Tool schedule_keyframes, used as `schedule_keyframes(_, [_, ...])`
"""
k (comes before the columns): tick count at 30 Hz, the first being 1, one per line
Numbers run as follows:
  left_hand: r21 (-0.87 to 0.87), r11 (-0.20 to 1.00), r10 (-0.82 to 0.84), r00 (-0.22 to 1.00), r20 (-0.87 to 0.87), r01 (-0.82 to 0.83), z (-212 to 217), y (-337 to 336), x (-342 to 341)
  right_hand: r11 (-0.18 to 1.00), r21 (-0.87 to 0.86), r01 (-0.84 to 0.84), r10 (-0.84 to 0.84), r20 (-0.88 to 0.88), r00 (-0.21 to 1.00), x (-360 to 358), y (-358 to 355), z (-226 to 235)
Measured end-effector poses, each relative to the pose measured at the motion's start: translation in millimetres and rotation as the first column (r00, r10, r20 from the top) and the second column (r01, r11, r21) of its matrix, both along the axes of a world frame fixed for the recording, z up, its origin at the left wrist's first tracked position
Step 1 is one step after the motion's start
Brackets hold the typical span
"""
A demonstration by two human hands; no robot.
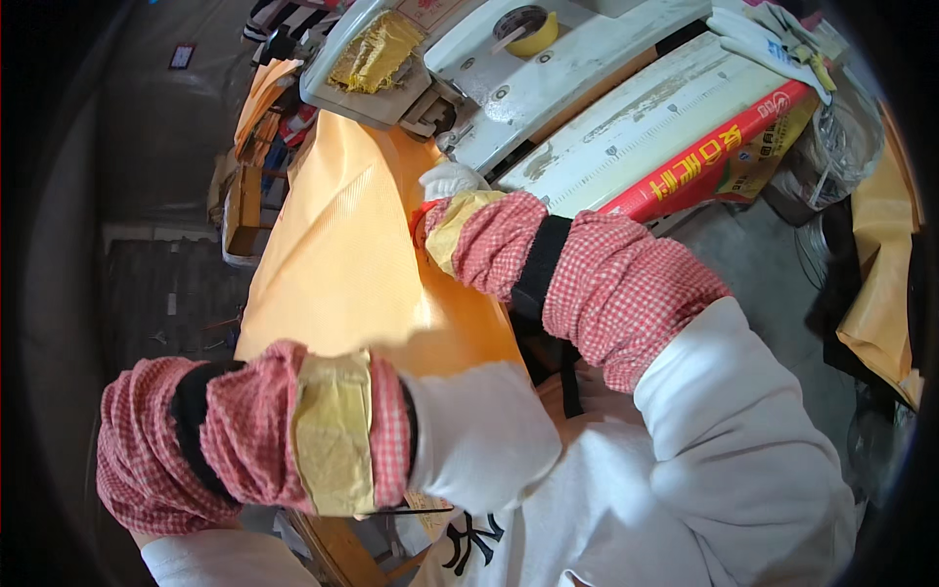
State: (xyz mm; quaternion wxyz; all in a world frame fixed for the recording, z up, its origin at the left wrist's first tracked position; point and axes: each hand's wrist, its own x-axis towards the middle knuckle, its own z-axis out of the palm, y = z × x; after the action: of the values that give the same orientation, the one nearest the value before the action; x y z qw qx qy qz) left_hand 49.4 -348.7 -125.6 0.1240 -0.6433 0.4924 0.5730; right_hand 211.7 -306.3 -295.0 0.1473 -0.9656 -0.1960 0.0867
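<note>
A large sheet of orange woven sack material hangs down from the sewing machine in front of me. My right hand, in a white glove, is at the sheet's right edge, close beside the machine's needle end. The checked sleeve covers much of it, so its fingers do not show. Lower down, my left hand, also white-gloved, is in front of my body at the sheet's bottom end. Its fingers are not distinct, and whether it grips anything is hidden. Red-and-white checked sleeve covers with black bands wrap both forearms.
A yellow roll lies on the machine, and a yellow rough cloth is on its head. White gloves lie on the white table at far right. More orange sacking hangs at the right. A wooden frame stands left.
</note>
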Motion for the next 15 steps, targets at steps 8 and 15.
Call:
schedule_keyframes(8, [0.106, 0.990, 0.081, 0.989, 0.123, -0.094, 17, -8, 11, 0.975, 0.153, 0.159, -0.166, 0.039, 0.985, 1, -6, -11])
schedule_keyframes(15, [0.208, 0.976, -0.140, 0.902, 0.408, 0.057, 7, -12, 21, 0.927, 0.262, 0.269, -0.291, 0.047, 0.956, 1, -2, -12])
